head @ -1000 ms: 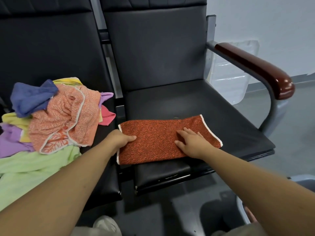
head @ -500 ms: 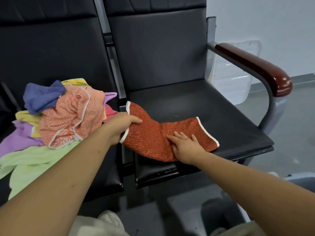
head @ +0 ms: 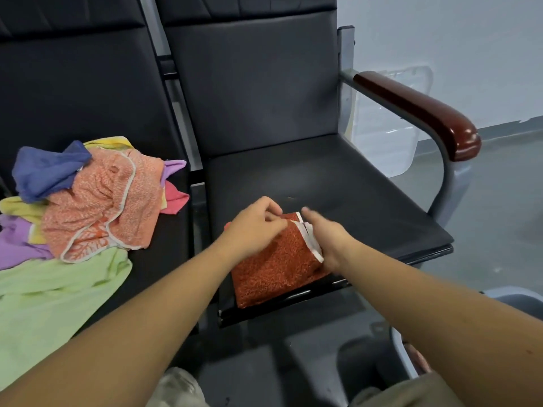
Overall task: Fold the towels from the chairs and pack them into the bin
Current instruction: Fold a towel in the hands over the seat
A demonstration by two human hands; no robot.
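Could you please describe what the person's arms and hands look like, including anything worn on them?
The left forearm and right forearm are bare to the frame's edge, with no sleeves in view. The left hand and right hand wear no gloves, and neither wrist carries a watch or bracelet. Motion blur means rings cannot be ruled out.

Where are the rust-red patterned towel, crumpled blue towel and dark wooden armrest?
rust-red patterned towel (head: 273, 274), head view, top face.
crumpled blue towel (head: 44, 171), head view, middle.
dark wooden armrest (head: 417, 113), head view, top.
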